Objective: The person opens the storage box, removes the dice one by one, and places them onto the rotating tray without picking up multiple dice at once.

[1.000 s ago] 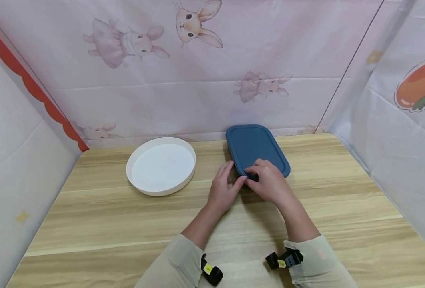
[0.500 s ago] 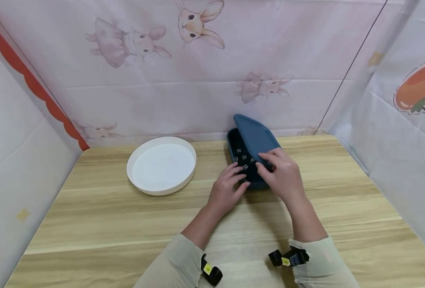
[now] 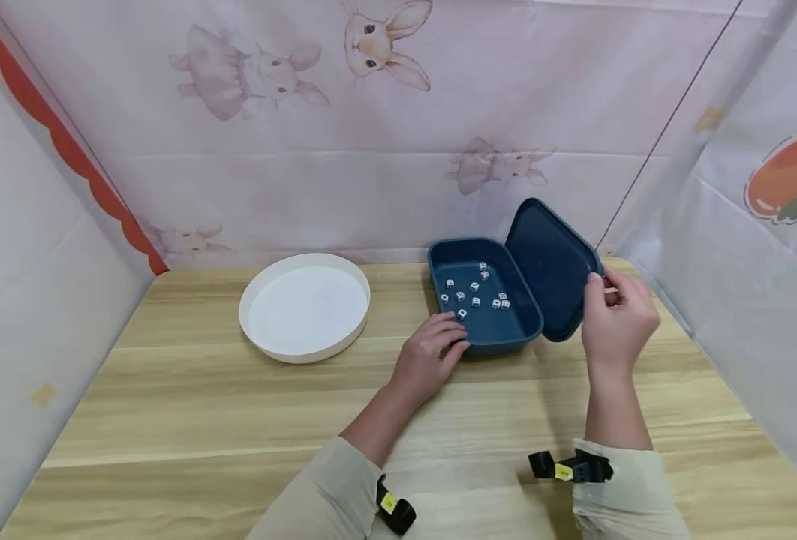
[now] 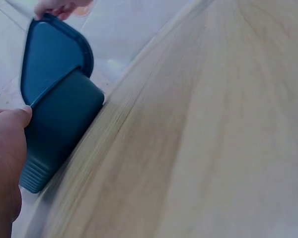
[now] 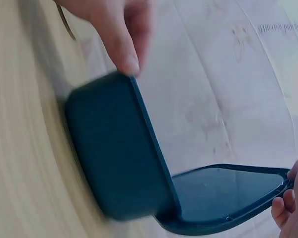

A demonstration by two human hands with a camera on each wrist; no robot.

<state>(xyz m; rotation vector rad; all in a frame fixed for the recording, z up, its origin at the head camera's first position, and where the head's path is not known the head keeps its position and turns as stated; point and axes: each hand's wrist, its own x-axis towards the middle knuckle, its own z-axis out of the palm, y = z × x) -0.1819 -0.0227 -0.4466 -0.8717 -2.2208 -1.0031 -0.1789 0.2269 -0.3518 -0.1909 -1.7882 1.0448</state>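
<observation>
Dark blue, the open box [image 3: 496, 349] is sitting on the bench [image 3: 452, 450], near the rabbit-print backdrop [image 3: 371, 184], with small white dice [image 3: 476, 302] lying scattered over its floor. You're steadying its near left corner with your left hand [image 3: 428, 354], thumb and bent fingers gripping the rim, rather lightly by the look of it. Your right hand [image 3: 620, 319] is pinching the lid [image 3: 550, 262] by its outer edge, and you're holding that lid tilted beside the box's right rim; I can't tell whether the two are touching. If they are, you're probably risking a snag: a sideways pull could be dragging or tipping the box, because you're bracing only one corner, and dice could be spilling out. You're also gripping the lid at just one edge, so a slack pinch could be letting it twist and drop onto the box. Farther left, the white round tray [image 3: 307, 311] is standing apart, likely safe from a slipping lid
</observation>
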